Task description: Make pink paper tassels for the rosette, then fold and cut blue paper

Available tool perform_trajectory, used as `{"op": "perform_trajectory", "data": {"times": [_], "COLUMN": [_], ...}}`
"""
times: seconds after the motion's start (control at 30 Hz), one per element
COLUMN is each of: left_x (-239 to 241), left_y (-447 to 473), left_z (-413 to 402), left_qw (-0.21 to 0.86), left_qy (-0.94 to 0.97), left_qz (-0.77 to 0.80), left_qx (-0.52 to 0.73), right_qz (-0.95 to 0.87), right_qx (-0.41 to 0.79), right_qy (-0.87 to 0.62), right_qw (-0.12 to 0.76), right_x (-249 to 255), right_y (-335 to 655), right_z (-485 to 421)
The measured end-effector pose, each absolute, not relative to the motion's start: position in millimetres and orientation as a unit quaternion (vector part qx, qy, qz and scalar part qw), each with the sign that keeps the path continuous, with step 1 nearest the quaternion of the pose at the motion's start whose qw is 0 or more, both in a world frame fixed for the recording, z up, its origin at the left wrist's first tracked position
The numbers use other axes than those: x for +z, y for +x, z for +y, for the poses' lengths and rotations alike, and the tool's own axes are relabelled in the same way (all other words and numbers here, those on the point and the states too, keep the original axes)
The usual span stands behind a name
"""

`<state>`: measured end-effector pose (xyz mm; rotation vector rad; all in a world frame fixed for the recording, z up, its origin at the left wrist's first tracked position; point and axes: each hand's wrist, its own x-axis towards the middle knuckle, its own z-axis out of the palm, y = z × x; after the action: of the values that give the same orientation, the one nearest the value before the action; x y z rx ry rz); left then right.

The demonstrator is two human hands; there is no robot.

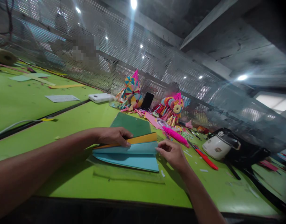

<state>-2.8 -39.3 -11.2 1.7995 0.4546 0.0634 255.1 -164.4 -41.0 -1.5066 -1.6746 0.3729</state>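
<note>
Probably light, easily creased; best edge-held. Pinching blue paper with right hand, orange paper behind it with left hand.

Near the tabletop's front edge, the left hand is gripping orange paper along some blue paper, whose right end the right hand is pinching. Toward the back edge, a phone is leaning between two tasselled ornaments, while a white cooker is sitting to the right.
</note>
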Motion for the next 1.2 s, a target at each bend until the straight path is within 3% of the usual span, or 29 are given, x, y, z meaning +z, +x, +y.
{"op": "perform_trajectory", "data": {"times": [0.23, 0.47, 0.8, 1.2], "left_x": [-11.1, -2.1, 2.8, 0.3], "left_y": [-3.1, -2.7, -2.2, 2.4], "left_z": [-38.1, -37.4, -42.2, -77.6], "left_qw": [0.579, 0.412, 0.371, 0.075], "left_qy": [0.791, 0.897, 0.914, 0.983], "left_qz": [0.194, 0.160, 0.164, 0.155], "left_qx": [0.021, 0.018, 0.005, 0.059], "right_qz": [-0.720, -0.780, -0.866, -0.858], "right_qx": [0.115, 0.076, 0.035, -0.118], "right_qy": [-0.567, -0.522, -0.445, -0.452], "right_qw": [0.383, 0.337, 0.225, 0.214], "right_x": [-34.7, -24.1, -32.8, -37.4], "right_y": [248.3, 244.4, 226.0, 215.3], "right_z": [-169.0, -178.1, -180.5, -188.8]}}
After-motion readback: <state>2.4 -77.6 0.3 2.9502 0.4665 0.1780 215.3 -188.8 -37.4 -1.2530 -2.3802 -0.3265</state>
